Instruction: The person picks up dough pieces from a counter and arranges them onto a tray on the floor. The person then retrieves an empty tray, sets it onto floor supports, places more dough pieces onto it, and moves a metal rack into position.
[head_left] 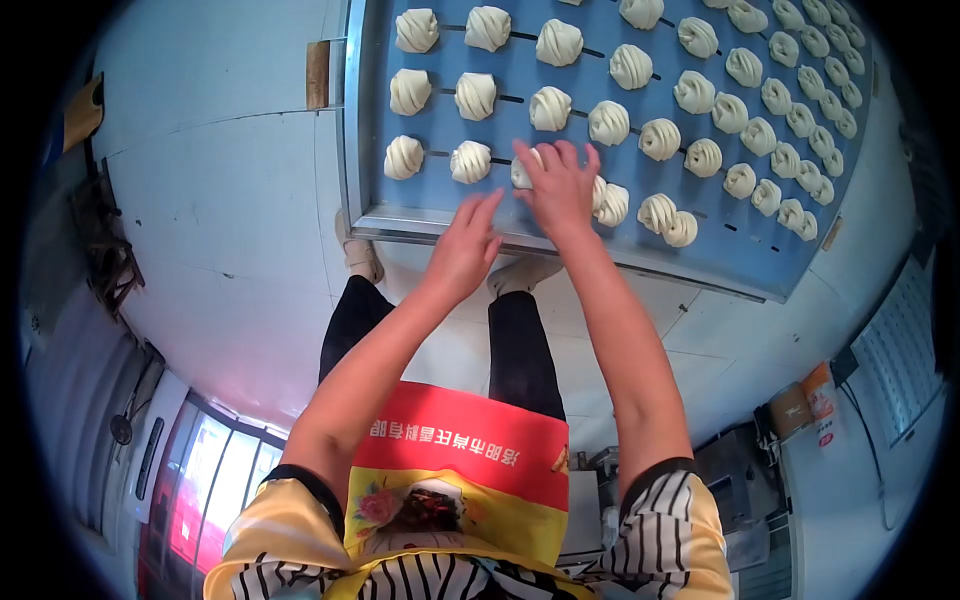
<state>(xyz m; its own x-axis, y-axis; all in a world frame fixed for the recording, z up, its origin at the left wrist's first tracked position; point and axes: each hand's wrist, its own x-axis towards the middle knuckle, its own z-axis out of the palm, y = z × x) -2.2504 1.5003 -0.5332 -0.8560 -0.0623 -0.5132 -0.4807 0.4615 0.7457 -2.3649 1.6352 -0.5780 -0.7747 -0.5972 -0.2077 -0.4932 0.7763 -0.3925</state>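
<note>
Near the front edge of the blue tray [430, 198], the right hand [558, 185] spreads over a twisted dough bun [519, 177], grip unclear; the left hand [467, 245], fingers loosely apart, hangs by the rim

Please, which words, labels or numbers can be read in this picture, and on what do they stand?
"洛阳市肖氏香料有限": upside down on the red-and-yellow printed apron; the middle characters are less certain, and no continuation shows.
Too small to read: red marks on the orange-and-white bag.
No other text is readable.
</note>
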